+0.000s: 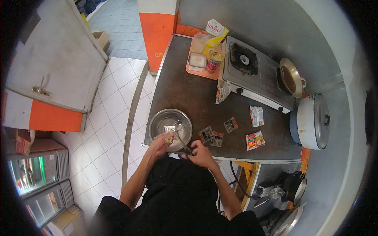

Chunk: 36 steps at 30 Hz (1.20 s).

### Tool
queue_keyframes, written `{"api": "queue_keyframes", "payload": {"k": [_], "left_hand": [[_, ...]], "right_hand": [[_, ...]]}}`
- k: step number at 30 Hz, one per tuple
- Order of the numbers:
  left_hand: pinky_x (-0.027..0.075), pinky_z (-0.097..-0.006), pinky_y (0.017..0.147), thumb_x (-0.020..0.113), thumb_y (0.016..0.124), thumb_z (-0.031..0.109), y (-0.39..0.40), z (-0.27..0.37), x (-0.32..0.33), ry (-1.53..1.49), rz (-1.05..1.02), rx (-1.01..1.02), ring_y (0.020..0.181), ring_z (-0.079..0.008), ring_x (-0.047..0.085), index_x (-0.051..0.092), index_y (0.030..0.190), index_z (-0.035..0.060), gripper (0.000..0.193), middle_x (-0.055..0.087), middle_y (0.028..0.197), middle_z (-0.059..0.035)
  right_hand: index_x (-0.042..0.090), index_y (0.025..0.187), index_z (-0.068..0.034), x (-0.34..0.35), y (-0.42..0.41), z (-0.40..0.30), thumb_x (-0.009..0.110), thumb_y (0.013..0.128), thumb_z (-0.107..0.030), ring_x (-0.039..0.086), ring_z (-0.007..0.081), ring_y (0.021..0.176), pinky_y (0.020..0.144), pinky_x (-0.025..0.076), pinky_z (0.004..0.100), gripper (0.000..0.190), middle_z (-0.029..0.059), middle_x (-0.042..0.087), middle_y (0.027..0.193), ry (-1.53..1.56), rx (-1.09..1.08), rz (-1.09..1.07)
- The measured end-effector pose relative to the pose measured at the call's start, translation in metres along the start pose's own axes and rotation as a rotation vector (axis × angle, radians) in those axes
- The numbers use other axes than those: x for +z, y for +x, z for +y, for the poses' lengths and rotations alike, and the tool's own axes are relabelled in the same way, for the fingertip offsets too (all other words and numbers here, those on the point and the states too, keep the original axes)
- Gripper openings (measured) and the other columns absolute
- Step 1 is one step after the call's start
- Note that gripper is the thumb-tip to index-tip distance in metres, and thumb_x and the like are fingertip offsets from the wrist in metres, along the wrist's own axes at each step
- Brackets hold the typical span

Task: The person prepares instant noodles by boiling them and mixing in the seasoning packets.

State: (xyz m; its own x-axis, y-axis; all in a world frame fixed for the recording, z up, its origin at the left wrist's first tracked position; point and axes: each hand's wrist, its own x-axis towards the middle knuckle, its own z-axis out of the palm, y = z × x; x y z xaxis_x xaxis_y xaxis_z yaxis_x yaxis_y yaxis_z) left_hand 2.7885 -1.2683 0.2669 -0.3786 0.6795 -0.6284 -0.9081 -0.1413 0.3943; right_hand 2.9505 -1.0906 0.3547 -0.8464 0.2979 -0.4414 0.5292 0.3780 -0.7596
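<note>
My left hand (161, 143) grips a small foil seasoning sachet (170, 129) above the near side of a round metal bowl (155, 118). Inside the bowl lies a metal spoon (178, 126), its handle slanting toward my right hand (200, 154). My right hand is at the bowl's near right rim, its fingers curled; a dark, thin object shows beside them, and what it grips is unclear. Right of the bowl, several clear seasoning packets (205, 134) lie on the dark countertop (180, 88). Farther right are a red noodle packet (255, 140) and a silvery packet (257, 116).
A two-burner gas stove (254, 76) stands at the back, with a pan of brown liquid (288, 77) on its right burner. An orange tray (189, 69) holds a can and containers. A lidded pot (310, 122) stands right. The counter's metal edge (260, 160) runs close to my body.
</note>
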Motion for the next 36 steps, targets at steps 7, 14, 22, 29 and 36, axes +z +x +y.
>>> {"api": "queue_keyframes", "payload": {"k": [7,14,22,29,36], "left_hand": [[0.058,-0.036,0.08,0.066,0.097,0.018,-0.004,0.017,-0.004,0.149,0.097,0.068,0.089,-0.0182,0.07,0.064,0.114,-0.0028,0.027,0.071,0.103,-0.0097],[0.058,-0.0308,0.075,0.067,0.097,0.02,-0.007,0.022,0.017,0.204,0.096,0.151,0.082,-0.0151,0.07,0.066,0.107,0.0002,0.022,0.071,0.093,-0.0064],[0.055,-0.0307,0.08,0.067,0.097,0.017,0.003,0.004,0.01,0.011,0.094,0.035,0.087,-0.0138,0.066,0.064,0.112,0.0017,0.022,0.068,0.099,-0.0039],[0.054,-0.0287,0.075,0.068,0.096,0.015,-0.013,0.01,0.01,0.105,0.152,-0.023,0.087,-0.0137,0.066,0.064,0.111,0.0,0.022,0.068,0.101,-0.0052],[0.049,-0.0296,0.054,0.072,0.092,0.017,-0.019,0.015,0.017,0.501,0.258,0.058,0.065,-0.0122,0.063,0.071,0.094,0.002,0.015,0.069,0.081,-0.0016]], "right_hand": [[0.057,0.106,-0.005,-0.075,-0.011,0.088,0.082,0.074,-0.016,0.07,0.0296,0.072,0.067,0.054,0.0407,0.042,0.0161,0.071,0.085,-0.246,0.15,0.416],[0.068,0.115,-0.002,-0.084,0.01,0.149,0.075,0.08,-0.012,0.068,0.0399,0.092,0.079,0.053,0.045,0.037,0.0216,0.07,0.098,-0.618,-0.039,0.546],[0.073,0.102,0.0,0.03,0.089,-0.02,0.071,0.089,-0.016,0.072,0.0217,0.079,0.069,0.055,0.033,0.021,0.0178,0.074,0.092,0.194,-0.264,0.206],[0.07,0.09,0.003,0.034,0.098,-0.019,0.068,0.086,-0.011,0.069,0.0339,0.077,0.067,0.053,0.04,0.015,0.0188,0.069,0.081,0.048,-0.511,0.151],[0.064,0.085,0.001,0.034,0.115,0.005,0.065,0.083,-0.008,0.064,0.0375,0.077,0.069,0.051,0.0464,0.009,0.0177,0.062,0.079,-0.232,-0.713,0.215]]}}
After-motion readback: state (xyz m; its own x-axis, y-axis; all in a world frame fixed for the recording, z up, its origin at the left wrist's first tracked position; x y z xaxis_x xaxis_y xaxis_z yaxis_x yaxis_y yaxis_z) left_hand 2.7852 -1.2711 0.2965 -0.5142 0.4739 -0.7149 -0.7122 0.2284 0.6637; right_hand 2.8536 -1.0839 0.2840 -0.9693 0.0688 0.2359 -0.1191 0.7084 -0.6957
